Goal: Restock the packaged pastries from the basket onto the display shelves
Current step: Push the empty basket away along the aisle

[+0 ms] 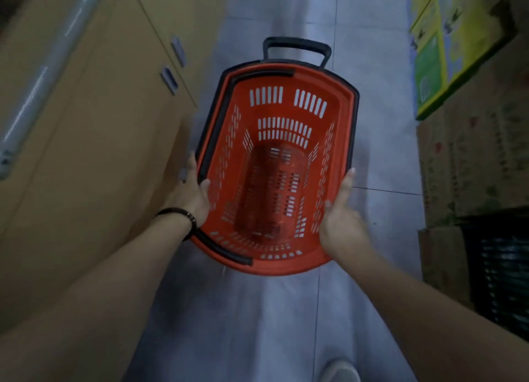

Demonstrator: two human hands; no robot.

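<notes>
Black bracelet [177, 213] on left hand's [190, 194] wrist; grey shoe [339, 368].

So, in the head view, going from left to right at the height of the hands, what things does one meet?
The tan cabinet → left hand → red basket, held between both hands → right hand → cardboard boxes.
</notes>
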